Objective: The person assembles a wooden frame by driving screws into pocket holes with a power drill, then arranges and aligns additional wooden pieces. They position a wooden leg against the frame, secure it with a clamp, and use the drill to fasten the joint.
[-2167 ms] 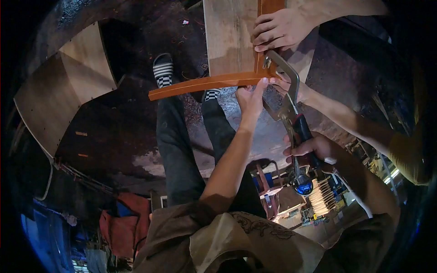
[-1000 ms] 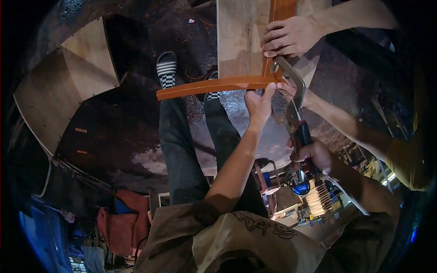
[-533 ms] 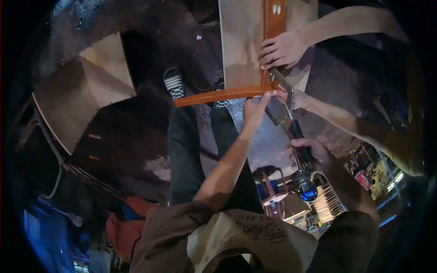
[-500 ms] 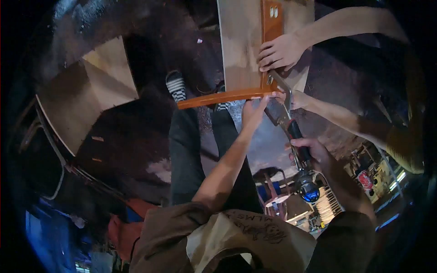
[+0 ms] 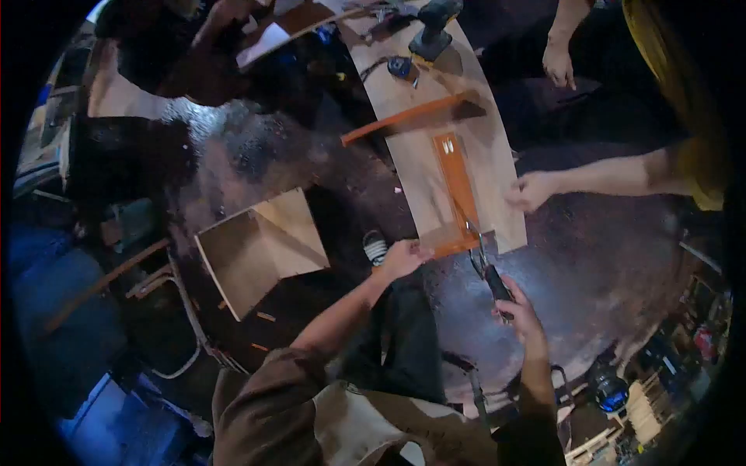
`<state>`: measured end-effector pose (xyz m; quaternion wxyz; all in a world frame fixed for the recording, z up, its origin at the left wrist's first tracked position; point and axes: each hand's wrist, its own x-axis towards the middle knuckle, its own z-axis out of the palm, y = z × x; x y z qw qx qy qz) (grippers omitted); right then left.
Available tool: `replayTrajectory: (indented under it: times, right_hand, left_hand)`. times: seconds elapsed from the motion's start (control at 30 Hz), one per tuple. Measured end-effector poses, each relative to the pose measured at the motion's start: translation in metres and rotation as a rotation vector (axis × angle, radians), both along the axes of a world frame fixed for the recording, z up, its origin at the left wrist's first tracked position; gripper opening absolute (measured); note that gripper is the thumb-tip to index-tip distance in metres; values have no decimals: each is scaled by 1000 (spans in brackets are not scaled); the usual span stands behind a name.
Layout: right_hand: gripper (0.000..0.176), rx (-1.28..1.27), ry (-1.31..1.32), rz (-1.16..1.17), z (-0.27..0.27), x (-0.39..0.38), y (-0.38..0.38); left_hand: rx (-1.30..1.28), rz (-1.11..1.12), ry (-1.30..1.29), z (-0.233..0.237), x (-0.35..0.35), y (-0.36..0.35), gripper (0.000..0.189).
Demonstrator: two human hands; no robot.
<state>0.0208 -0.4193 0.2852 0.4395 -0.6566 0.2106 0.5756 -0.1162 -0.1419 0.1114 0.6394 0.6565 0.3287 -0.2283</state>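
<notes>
Seen from the head camera, a co-worker's hands (image 5: 532, 192) have come away from the orange slat (image 5: 458, 182) on the light board (image 5: 423, 198), leaving the joint to one worker. At the board's near end, that worker's left hand (image 5: 406, 258) curls part-closed over the orange crosspiece (image 5: 454, 248), while the right hand (image 5: 526, 312) grips a metal clamp (image 5: 497, 286), its tip at the joint.

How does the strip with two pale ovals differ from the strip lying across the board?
The marked strip runs lengthwise on the board; the crosswise strip lies across it, jutting past one edge. The marked strip shows two pale ovals, the crosswise strip none. A clamp in the right hand reaches the marked strip's near end; no hand touches the crosswise strip. Both are orange-brown.
</notes>
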Motion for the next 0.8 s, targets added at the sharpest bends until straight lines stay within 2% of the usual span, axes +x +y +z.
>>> replayTrajectory:
  times: [0.03, 0.1, 0.2, 0.37, 0.43, 0.5, 0.57, 0.6, 0.67, 0.7, 0.73, 0.77, 0.8]
  right_hand:
    - [83, 36, -7, -32, 1, 2, 0]
    - [79, 43, -19, -38, 5, -2, -2]
    - [76, 9, -80, -20, -3, -7, -7]
    - [73, -65, -141, -42, -4, -12, -7]
    - [72, -101, -174, -106, -2, -18, -7]
    - [70, -142, -211, -169, -1, -24, -7]
    - [67, -167, -199, -224, -2, -27, -9]
    - [67, -169, -187, -248, -4, -30, -8]
    - [67, -262, -298, -318, -6, -41, -5]
    - [67, -266, -286, -346, -2, -42, -1]
    - [67, -286, -312, -293, 5, -41, 2]
    - [67, -305, -342, -240, 5, -43, 2]
    - [64, -218, -382, -314, -13, -55, -9]
  left_hand:
    - [152, -47, -61, 1, 10, 23, 42]
    - [266, -92, 4, 16, 34, 67, 43]
    - [443, -170, -16, -3, 63, 118, 45]
    - [492, -139, -97, -4, 116, 168, 38]
    - [344, -52, -182, -18, 143, 185, 43]
    - [376, -141, -144, -35, 171, 202, 39]
    - [505, -15, -203, -53, 200, 221, 35]
    - [503, -42, -200, -61, 217, 235, 35]
    - [497, 329, -397, -75, 250, 262, 31]
    - [554, 314, -459, -51, 271, 269, 28]
    - [436, 375, -561, -53, 292, 280, 25]
    - [429, 331, -601, -43, 313, 286, 22]
    - [536, 245, -670, -38, 333, 294, 21]
